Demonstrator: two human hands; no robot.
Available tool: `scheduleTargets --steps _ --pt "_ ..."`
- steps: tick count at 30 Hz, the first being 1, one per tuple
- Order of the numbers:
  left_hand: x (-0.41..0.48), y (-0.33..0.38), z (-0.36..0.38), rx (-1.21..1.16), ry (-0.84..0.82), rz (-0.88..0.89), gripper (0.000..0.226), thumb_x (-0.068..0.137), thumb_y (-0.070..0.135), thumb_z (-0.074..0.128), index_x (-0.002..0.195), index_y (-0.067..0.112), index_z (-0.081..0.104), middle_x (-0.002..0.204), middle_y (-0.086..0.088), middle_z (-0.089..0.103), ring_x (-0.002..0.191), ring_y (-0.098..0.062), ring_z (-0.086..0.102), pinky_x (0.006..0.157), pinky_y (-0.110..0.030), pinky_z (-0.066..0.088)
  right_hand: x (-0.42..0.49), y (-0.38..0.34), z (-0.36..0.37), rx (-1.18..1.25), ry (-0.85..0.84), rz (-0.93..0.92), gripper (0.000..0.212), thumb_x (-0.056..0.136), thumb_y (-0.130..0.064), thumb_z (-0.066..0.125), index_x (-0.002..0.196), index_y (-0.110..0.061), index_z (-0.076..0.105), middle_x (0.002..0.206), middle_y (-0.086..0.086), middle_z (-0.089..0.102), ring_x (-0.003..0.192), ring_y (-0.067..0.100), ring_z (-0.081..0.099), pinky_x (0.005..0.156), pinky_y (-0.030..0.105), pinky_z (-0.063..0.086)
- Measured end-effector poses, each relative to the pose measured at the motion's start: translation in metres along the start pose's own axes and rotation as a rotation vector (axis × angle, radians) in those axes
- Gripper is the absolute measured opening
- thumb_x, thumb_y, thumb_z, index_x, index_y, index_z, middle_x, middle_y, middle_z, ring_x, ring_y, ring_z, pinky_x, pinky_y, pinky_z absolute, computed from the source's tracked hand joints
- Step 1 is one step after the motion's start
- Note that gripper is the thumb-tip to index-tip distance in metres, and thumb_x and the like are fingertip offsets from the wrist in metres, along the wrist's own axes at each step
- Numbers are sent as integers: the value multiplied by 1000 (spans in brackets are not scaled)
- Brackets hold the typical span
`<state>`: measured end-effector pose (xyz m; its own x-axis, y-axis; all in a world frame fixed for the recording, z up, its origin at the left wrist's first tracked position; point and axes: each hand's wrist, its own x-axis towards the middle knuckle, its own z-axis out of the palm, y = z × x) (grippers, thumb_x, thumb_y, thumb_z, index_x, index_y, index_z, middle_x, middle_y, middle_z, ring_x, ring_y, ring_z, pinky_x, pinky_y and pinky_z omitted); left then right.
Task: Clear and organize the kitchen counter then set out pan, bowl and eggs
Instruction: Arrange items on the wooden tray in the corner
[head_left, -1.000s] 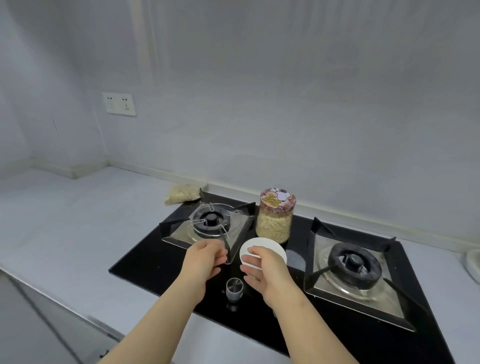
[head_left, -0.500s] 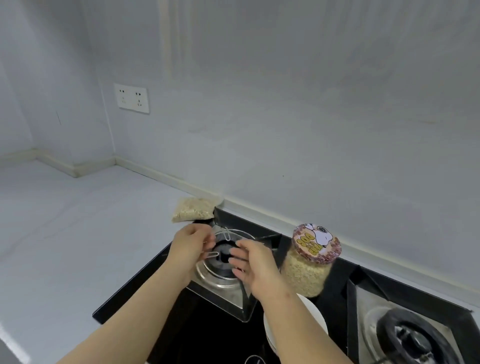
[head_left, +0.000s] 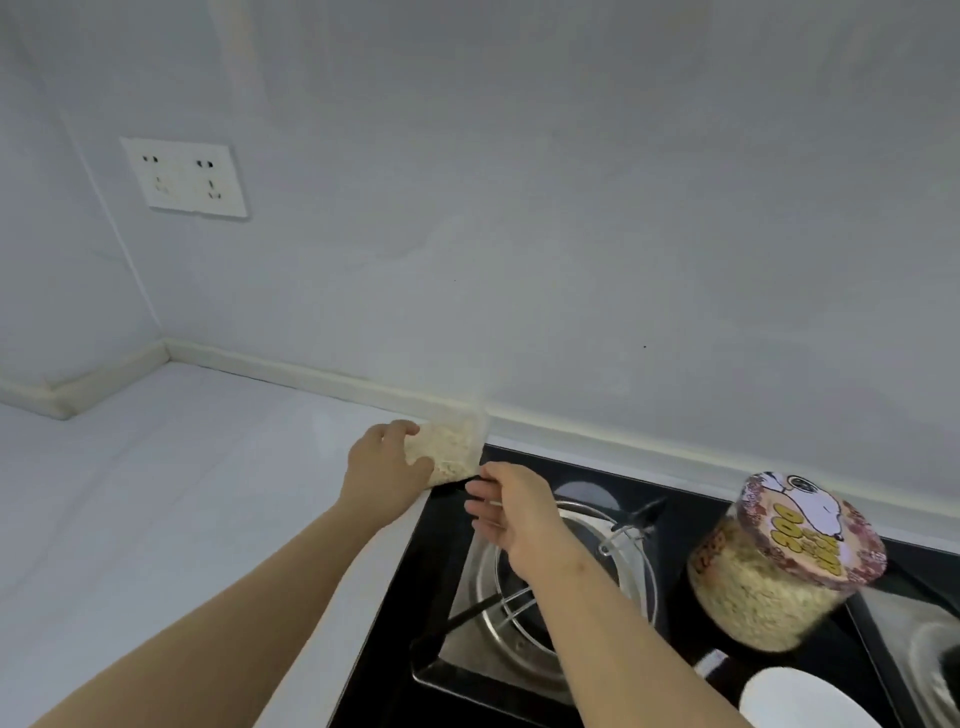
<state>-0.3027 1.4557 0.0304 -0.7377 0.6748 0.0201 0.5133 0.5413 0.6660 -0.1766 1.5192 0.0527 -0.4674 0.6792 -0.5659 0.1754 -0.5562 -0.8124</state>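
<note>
The left hand (head_left: 387, 467) grips a clear packet (head_left: 451, 452) of pale flakes, fingers curled over its left end. The packet sits at the back edge of the counter (head_left: 182, 493), against the wall strip and right at the back-left corner of the black stove (head_left: 410, 597). The right hand (head_left: 514, 512) is just right of the packet, above the left burner (head_left: 631, 571). Its fingers are loosely spread and hold nothing; whether a fingertip touches the packet's near corner I cannot tell. A jar (head_left: 769, 587) of similar flakes with a patterned lid (head_left: 810, 525) stands on the stove right of that burner. A white dish (head_left: 800, 699) lies near the stove's front edge.
</note>
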Motion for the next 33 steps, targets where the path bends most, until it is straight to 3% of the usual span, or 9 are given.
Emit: scheduleTargets --steps 3,5,10,13,19,22,24,29,33 --pt "32 -19 18 412 -232 120 75 87 44 54 148 27 13 157 -6 -4 144 -31 -6 115 -43 14 15 8 10 19 61 25 13 94 -15 48 86 -15 58 72 2 60 61 15 55 57 24 43" --pt "47 -26 31 481 -299 175 83 85 47 54 149 29 4 157 -3 -14 144 -31 -13 116 -45 9 23 10 14 51 96 51 13 94 -13 48 84 -12 56 69 4 58 57 15 51 55 24 41" --pt "72 -47 48 522 -330 196 82 87 47 51 149 32 -1 157 -2 -11 144 -31 -13 115 -48 11 36 13 20 82 147 48 11 95 -13 48 88 -12 57 71 4 59 58 15 52 57 24 44" --pt "77 -62 52 512 -245 240 66 92 41 49 147 33 15 157 -1 4 145 -28 -3 113 -43 26 41 13 24 59 164 46 10 94 -15 49 88 -14 57 72 2 59 60 14 54 57 23 45" --pt "85 -69 44 180 -80 292 33 93 22 52 125 13 55 132 -6 50 125 -28 40 99 -30 34 46 17 31 50 176 64 10 94 -16 50 89 -15 58 74 1 62 64 13 56 59 23 46" --pt "78 -62 23 -83 -19 143 23 92 15 51 112 9 60 106 -6 62 98 -23 55 77 -23 38 45 16 36 44 161 45 8 93 -16 51 90 -15 58 75 1 62 63 13 56 58 23 47" --pt "66 -52 6 -280 -22 8 17 95 20 46 108 17 57 95 -1 59 89 -21 55 74 -28 42 43 15 39 44 150 19 7 93 -17 52 92 -15 59 76 1 63 64 14 57 59 23 47" --pt "36 -24 -36 -865 -186 -80 11 96 21 50 102 24 58 104 -3 64 100 -27 63 80 -46 56 28 6 43 34 139 -94 7 95 -29 50 94 -23 54 97 -1 57 85 15 55 74 28 48" --pt "7 7 -57 -1042 -395 -24 22 96 21 49 116 20 56 110 -4 65 97 -29 66 63 -50 58 3 -6 35 118 50 -174 31 95 -49 41 108 -26 58 109 -1 63 101 16 58 78 30 47"
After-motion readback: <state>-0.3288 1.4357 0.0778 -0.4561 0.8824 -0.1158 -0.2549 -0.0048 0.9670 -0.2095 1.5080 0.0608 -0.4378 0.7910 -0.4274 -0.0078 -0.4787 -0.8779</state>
